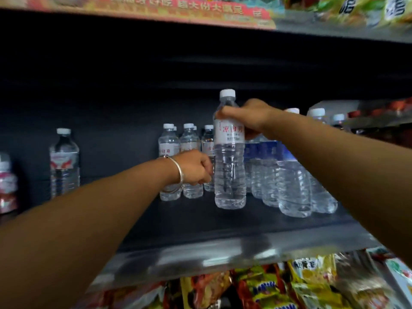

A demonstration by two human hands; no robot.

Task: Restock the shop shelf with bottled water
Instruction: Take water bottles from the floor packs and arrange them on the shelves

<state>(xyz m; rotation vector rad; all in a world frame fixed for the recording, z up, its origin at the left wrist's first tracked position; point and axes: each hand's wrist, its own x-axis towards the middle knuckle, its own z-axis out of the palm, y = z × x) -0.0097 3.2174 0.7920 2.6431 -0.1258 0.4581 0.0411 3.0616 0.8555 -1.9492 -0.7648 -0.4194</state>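
My right hand (245,117) grips a clear water bottle (229,170) with a white label and red characters around its shoulder; the bottle stands upright near the middle of the dark shelf (200,221). My left hand (194,167), with a silver bangle on the wrist, is curled beside the bottle's lower left side; whether it holds anything is not clear. Behind it stand several matching white-label bottles (189,141). To the right are blue-label bottles (289,179) in a row.
A lone bottle with a red-and-white label (64,161) stands at the left, and a red-labelled one (6,181) at the far left edge. Snack packets (278,288) fill the shelf below. Another shelf with packets runs overhead.
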